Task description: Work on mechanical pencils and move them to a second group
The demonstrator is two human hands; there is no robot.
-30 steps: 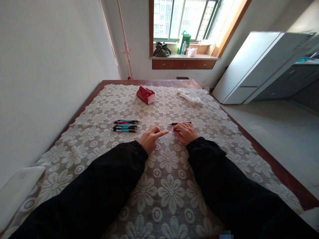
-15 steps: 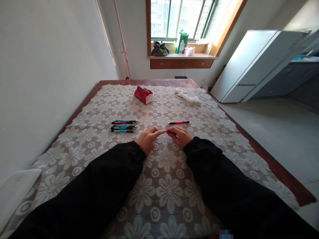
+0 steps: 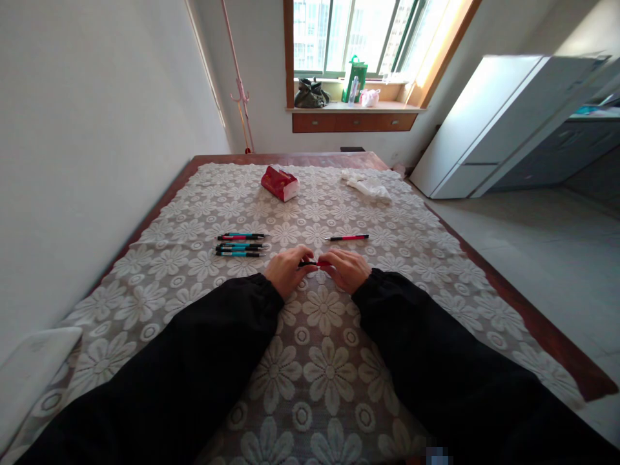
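1. Head view: left hand [image 3: 287, 272] & right hand [image 3: 347, 269] meet at tabletop [image 3: 484, 271] centre; fingers of both pinch a red pen [image 3: 310, 263] between them.
2. Second red pen [image 3: 347, 237] lies at 1 o'clock of hands, apart.
3. Pen group [image 3: 241, 245] at 10 o'clock.

A wooden table [image 3: 557, 352] under a white floral lace cloth [image 3: 329, 368]; on it lie a row of pens [image 3: 241, 245], one red pen [image 3: 347, 238], a red tissue pack [image 3: 279, 183], a crumpled white cloth [image 3: 367, 186].

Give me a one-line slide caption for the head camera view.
Left hand and right hand grip a red pen over a lace tablecloth; more pens lie alongside.
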